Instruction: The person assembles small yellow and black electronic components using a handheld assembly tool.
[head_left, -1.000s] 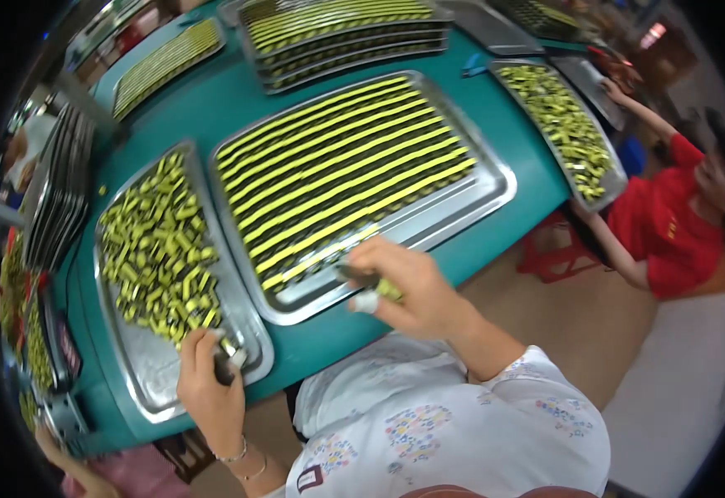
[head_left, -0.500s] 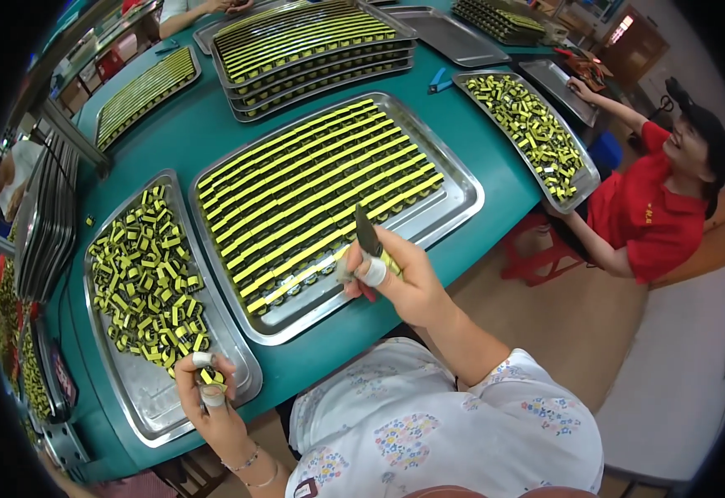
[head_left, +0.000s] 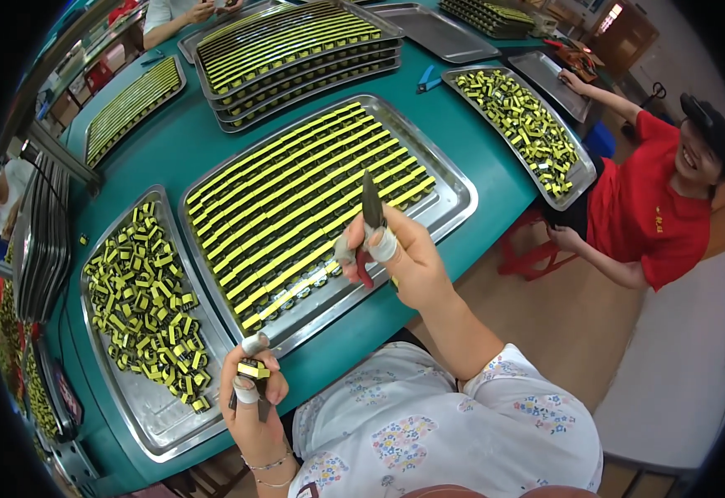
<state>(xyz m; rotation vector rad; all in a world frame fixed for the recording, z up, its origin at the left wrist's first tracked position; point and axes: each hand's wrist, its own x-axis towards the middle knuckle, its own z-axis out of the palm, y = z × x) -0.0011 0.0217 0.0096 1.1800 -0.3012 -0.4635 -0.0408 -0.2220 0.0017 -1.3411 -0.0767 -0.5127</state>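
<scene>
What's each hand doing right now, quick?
Left hand: closed, holding a yellow-and-black electronic component between taped fingertips.
Right hand: closed, holding a red-handled, pointed tool, probably pliers.

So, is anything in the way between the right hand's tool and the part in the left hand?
Nothing visible stands between the pointed tool in the right hand and the yellow-and-black part in the left hand; the tray of rows lies lower, on the table.
</scene>
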